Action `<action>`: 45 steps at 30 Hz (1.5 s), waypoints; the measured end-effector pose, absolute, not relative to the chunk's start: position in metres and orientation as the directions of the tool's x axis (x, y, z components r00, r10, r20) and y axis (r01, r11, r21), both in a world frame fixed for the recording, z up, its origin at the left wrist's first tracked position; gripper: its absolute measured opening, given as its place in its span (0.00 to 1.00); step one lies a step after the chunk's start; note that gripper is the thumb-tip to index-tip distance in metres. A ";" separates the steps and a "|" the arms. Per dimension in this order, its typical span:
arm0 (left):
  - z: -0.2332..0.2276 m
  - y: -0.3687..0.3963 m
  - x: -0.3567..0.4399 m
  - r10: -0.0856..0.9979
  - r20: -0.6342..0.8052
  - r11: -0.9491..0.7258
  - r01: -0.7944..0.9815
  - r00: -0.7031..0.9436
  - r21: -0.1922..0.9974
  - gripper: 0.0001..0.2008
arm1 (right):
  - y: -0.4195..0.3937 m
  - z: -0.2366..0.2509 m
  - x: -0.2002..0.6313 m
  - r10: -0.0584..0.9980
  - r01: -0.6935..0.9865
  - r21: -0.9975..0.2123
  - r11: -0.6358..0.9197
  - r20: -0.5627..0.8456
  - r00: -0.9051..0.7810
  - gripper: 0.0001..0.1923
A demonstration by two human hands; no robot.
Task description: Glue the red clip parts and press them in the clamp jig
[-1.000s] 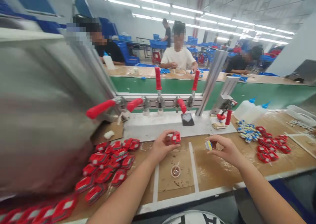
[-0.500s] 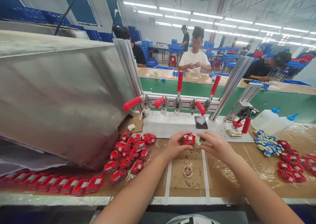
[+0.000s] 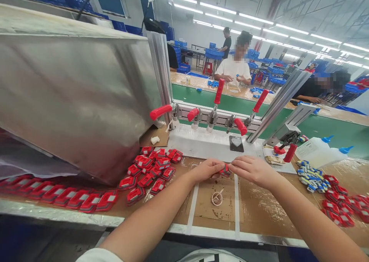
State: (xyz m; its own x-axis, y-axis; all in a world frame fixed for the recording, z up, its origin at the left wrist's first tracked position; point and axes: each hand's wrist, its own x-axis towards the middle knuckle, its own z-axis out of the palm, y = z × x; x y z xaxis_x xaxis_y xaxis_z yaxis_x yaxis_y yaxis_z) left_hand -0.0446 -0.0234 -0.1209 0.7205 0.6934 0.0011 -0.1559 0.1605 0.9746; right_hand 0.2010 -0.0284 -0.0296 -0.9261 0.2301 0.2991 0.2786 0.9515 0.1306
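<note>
Above the cardboard mat, my left hand [image 3: 210, 169] is closed around the left side of a small red plastic housing [image 3: 225, 171]. My right hand [image 3: 251, 171] meets the same housing from the right, its fingers bent together over that edge. Both hands hide much of the piece, and no blue-and-yellow part shows between them. Below them on the mat stands a small round cup [image 3: 216, 198] with a thin stick in it. A pile of similar red housings [image 3: 155, 171] lies left of my left hand.
Behind my hands, toggle clamps with red handles [image 3: 219, 91] line a metal frame. At right lie blue-and-yellow parts [image 3: 313, 176], more red housings [image 3: 336, 200] and white bottles [image 3: 314, 150]. A large metal box [image 3: 72, 100] fills the left. A co-worker in white [image 3: 233, 69] sits opposite.
The blue, white and yellow part that my right hand held beside the housing is out of sight now. My right hand has closed in against the housing, and the view has shifted slightly.
</note>
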 end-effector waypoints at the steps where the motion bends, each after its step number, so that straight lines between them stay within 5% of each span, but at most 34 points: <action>1: -0.122 -0.024 -0.043 0.705 -0.011 0.206 -0.190 0.709 0.960 0.31 | -0.026 -0.031 0.201 0.218 0.271 0.140 0.952 0.312 -0.925 0.21; 7: -0.119 -0.028 -0.029 0.819 -0.134 0.354 -0.309 0.557 0.883 0.32 | -0.020 -0.057 0.201 0.328 0.393 0.063 0.917 0.441 -0.836 0.29; 11: -0.115 -0.026 -0.012 0.834 -0.194 0.399 -0.322 0.517 0.858 0.33 | -0.024 -0.088 0.196 0.542 0.505 -0.231 0.831 0.537 -0.646 0.42; 14: -0.113 -0.018 -0.006 0.847 -0.235 0.360 -0.188 0.477 0.914 0.38 | -0.020 -0.104 0.196 0.695 0.531 -0.454 0.716 0.535 -0.479 0.35; 18: -0.105 0.005 -0.009 0.943 0.029 -0.085 0.157 0.333 0.984 0.34 | -0.001 -0.105 0.210 0.916 0.399 -0.840 0.368 0.252 -0.314 0.35; 21: -0.098 0.026 -0.006 0.876 0.220 -0.332 0.207 0.429 0.920 0.37 | 0.020 -0.099 0.223 0.927 0.250 -0.968 0.006 -0.088 -0.364 0.33; 23: -0.096 0.039 0.003 0.839 0.234 -0.360 0.180 0.492 0.915 0.32 | 0.032 -0.094 0.230 0.879 0.196 -0.972 -0.131 -0.205 -0.430 0.30; 28: -0.101 0.061 0.026 0.826 0.234 -0.327 0.097 0.513 0.940 0.23 | 0.052 -0.090 0.240 0.819 0.114 -0.974 -0.197 -0.228 -0.527 0.24; 35: -0.113 0.069 0.037 0.877 0.245 -0.315 0.108 0.413 0.943 0.23 | 0.068 -0.105 0.239 0.917 0.369 -0.929 0.001 -0.147 -0.370 0.33; 40: -0.123 0.075 0.025 0.935 0.281 -0.319 0.169 0.214 0.933 0.19 | 0.077 -0.111 0.248 0.978 0.556 -0.813 0.175 0.080 -0.190 0.33; 45: -0.133 0.074 0.007 0.954 0.263 -0.288 0.198 0.146 0.937 0.19 | 0.082 -0.114 0.249 0.939 0.712 -0.620 0.329 0.136 -0.316 0.48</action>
